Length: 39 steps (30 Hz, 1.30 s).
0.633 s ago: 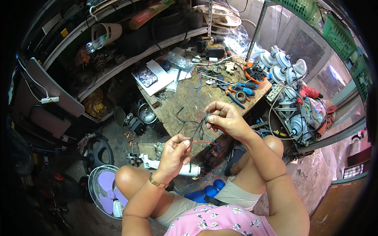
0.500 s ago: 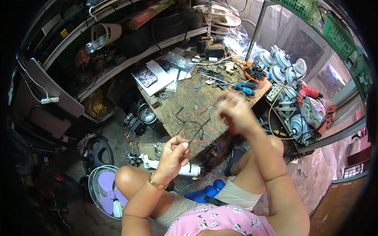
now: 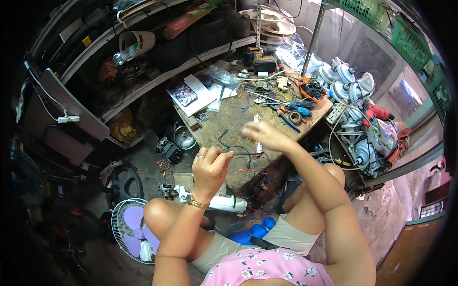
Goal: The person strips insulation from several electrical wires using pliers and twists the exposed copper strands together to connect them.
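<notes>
My left hand (image 3: 210, 169) is closed, thumb and fingertips pinched on the end of a thin black wire (image 3: 245, 153) that runs right over the table's near part. Over the tabletop, to the right and a bit farther away, is my right hand (image 3: 267, 136). Its fingertips point left and are smeared by motion, so whether they hold anything is unclear. A narrow white strip (image 3: 258, 147) shows above and below that hand, partly covered by it. Another bent black wire (image 3: 222, 139) lies on the wooden table (image 3: 214, 125) beyond my left hand.
Pliers (image 3: 288, 122), a tape roll (image 3: 295, 117) and blue-handled screwdrivers (image 3: 302, 104) lie at the table's right. Red wires (image 3: 249, 170) cluster at its near edge. A white tube-shaped part (image 3: 228, 203) is before my knees; a purple-bladed fan (image 3: 138, 232) stands left.
My right hand has moved left and slightly down, uncovering the pliers and tape roll. My left hand has risen and turned its back up. The black wire has swung from slanting to nearly level.
</notes>
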Tool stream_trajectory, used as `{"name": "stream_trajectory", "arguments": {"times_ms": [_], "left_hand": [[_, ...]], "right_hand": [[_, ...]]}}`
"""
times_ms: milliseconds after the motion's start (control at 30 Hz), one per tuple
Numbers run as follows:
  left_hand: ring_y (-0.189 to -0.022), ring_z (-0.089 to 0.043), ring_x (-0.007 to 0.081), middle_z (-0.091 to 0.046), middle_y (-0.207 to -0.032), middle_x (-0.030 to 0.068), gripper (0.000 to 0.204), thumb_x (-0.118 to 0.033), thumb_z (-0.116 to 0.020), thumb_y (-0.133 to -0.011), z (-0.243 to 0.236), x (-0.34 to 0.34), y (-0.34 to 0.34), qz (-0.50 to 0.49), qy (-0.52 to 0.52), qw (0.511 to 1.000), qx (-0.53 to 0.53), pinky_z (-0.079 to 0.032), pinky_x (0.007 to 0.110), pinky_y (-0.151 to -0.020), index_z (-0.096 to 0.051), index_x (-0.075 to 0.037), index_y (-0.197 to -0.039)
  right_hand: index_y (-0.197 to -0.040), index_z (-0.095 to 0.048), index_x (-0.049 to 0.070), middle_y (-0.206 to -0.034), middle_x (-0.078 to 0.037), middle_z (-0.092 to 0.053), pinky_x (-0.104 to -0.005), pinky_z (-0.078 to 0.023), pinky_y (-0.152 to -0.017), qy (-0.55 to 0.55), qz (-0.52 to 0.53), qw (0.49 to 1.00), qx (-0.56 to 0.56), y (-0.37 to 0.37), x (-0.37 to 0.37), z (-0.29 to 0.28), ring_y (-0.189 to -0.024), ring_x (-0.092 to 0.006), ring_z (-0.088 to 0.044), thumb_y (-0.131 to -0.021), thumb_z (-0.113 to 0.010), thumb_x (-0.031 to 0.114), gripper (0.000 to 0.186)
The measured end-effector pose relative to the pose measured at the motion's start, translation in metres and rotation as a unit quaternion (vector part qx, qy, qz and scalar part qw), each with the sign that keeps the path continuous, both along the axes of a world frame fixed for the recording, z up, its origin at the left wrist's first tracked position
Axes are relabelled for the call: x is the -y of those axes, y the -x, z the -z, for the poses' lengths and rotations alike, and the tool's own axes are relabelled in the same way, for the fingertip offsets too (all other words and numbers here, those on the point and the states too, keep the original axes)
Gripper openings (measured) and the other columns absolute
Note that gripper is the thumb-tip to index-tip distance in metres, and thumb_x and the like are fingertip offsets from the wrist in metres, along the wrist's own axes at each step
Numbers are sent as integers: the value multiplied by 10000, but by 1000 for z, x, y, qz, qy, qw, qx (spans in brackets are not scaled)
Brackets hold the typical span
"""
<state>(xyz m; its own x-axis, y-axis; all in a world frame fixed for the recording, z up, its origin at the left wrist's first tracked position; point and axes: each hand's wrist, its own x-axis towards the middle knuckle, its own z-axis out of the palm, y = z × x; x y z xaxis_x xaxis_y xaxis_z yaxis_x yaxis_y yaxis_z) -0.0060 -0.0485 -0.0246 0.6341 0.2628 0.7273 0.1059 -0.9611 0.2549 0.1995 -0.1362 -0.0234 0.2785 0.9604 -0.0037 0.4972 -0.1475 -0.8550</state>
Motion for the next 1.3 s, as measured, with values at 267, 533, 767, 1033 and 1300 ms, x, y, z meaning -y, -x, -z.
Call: {"name": "stream_trajectory", "arguments": {"times_ms": [267, 533, 767, 1033, 1300], "left_hand": [[-684, -519, 223, -565, -751, 35, 81, -50, -641, -730, -3, 9, -10, -14, -19, 1000, 6, -415, 343, -585, -594, -93, -779], [-615, -556, 313, -542, -648, 155, 69, -24, -594, -753, -2, 21, -26, 77, 387, 913, -107, -424, 388, -561, -530, -9, -773], [-641, -566, 316, -566, -687, 144, 54, -85, -616, -771, 43, 83, -1, 267, 250, 908, -203, -436, 380, -577, -587, -44, -790], [-619, -602, 188, -631, -701, 120, 88, -77, -607, -804, -3, -11, -18, 10, 355, 933, -64, -451, 296, -579, -598, 11, -807], [-675, -598, 211, -607, -723, 121, 97, -76, -623, -785, 2, 9, -27, 56, 344, 935, -64, -462, 309, -641, -595, 17, -792]], "right_hand": [[-866, -600, 4, -712, -21, -596, -211, -429, -535, -40, 5, 966, -254, 43, 13, 12, -628, -65, -537, -897, -554, 177, 182], [-845, -585, 5, -680, -25, -579, -256, -442, -606, -181, 182, 941, -220, 52, 7, 33, -661, -87, -538, -896, -536, 111, 127], [-771, -499, 100, -565, -7, -475, -250, -382, -456, -410, 356, 711, -447, -90, 42, -24, -473, -113, -450, -967, -406, 241, 259], [-871, -677, 68, -702, -103, -640, -379, -474, -626, 113, -109, 944, 290, -10, 96, -24, -673, -280, -613, -760, -687, 272, 232], [-822, -622, 20, -744, -115, -629, -341, -466, -589, -197, 58, 937, 282, 24, 29, -6, -672, -269, -609, -741, -681, 146, 161]]}}
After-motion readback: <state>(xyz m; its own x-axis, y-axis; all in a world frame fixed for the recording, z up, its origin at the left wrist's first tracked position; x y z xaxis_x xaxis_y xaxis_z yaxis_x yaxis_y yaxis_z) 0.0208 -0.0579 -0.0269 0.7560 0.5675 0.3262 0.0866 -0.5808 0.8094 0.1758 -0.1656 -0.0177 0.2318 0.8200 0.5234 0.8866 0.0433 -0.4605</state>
